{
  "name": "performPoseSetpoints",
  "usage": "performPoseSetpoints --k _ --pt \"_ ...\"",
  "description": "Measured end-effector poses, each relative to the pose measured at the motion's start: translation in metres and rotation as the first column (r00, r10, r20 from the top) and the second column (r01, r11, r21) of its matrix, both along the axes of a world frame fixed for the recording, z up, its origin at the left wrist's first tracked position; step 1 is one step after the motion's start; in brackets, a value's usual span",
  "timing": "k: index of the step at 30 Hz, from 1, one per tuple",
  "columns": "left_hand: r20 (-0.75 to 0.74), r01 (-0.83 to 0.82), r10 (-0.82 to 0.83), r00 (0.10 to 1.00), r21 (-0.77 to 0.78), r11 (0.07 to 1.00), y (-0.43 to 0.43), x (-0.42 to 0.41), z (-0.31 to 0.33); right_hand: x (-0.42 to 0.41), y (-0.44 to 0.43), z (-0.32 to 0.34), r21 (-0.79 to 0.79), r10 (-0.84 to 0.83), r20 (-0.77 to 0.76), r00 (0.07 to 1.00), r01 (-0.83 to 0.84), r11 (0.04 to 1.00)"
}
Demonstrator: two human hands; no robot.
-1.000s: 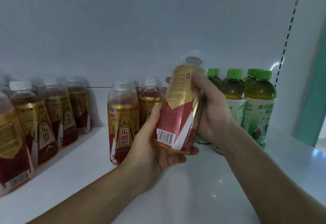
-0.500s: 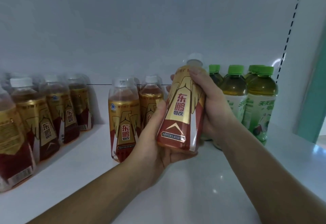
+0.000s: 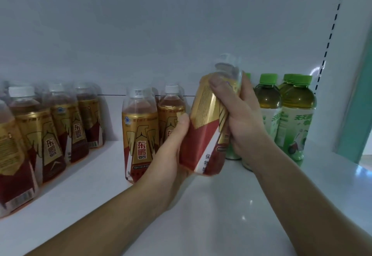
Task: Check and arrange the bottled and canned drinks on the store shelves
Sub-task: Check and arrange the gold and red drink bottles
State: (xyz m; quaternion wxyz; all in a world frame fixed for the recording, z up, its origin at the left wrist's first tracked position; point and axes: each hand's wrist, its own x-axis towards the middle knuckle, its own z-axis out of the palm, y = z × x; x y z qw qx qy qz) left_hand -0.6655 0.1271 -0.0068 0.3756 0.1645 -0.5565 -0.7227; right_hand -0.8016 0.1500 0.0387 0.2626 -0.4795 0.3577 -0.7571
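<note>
The held bottle (image 3: 205, 127) is up in the air, just above the white shelf (image 3: 221, 215), between the person's two hands. It has a gold and red label. It leans, with its top tipped to the right. The top is blurry, so the cap is hard to make out.

The left hand (image 3: 171, 155) holds the bottom part of the bottle. Its thumb lies up along the left side of the label and its palm cups the base. Its other fingers are hidden behind the bottle. The right hand (image 3: 243, 122) grips the top part, with its fingers (image 3: 218, 83) curled over the gold shoulder.

Just left of the held bottle, two bottles (image 3: 140, 135) of the same kind stand up straight on the shelf, one farther back than the other. The left hand covers a bit of each.

Farther left, well apart from these, a row of bottles (image 3: 40, 135) with the same label runs from the back to the front edge. They look blurry, and the nearest one is cut off by the side of the picture.

On the right, green-capped bottles (image 3: 296, 118) with green and white labels stand close together. The right hand and wrist hide part of them, so I cannot count them.

Behind it all is a plain white back wall (image 3: 141, 34). A post (image 3: 330, 40) with small dark slots runs up its right side.
</note>
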Motion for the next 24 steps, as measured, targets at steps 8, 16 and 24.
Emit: performPoseSetpoints --k 8,16,24 --pt "-0.05 0.17 -0.163 0.985 0.248 0.954 0.001 0.005 0.003 0.001 -0.003 0.002 0.131 0.234 0.088 0.968 -0.244 0.961" --pt "0.062 -0.099 0.104 0.993 -0.092 0.991 0.008 0.001 -0.001 0.003 -0.001 0.001 0.089 -0.027 -0.043 0.999 0.031 0.996" --pt "-0.051 0.168 -0.177 0.983 -0.152 0.974 -0.003 0.017 -0.001 -0.005 -0.002 0.006 0.067 0.05 0.088 0.995 -0.056 0.996"
